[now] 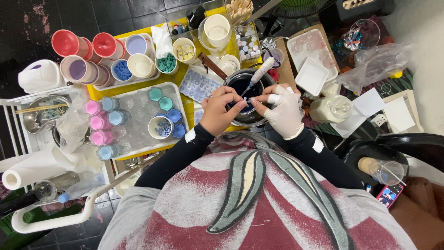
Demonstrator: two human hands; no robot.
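Shirt front closest, red/grey. Moving L to R: bare left hand (221, 111) pinches something small, can't tell what; gloved right hand (283, 111) grips white dropper (260, 74) over dark bowl (248, 99). Risk: a jolt drips dye onto lap.

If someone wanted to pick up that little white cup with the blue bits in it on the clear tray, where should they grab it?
Grip the white cup around its outer wall just below the rim, coming straight down from above. It stands upright and open-topped, so tilting could spill the blue pieces. Blue and teal moulds crowd its far and right sides, so fingers probably fit best at its left and near sides, where the clear tray looks freer.
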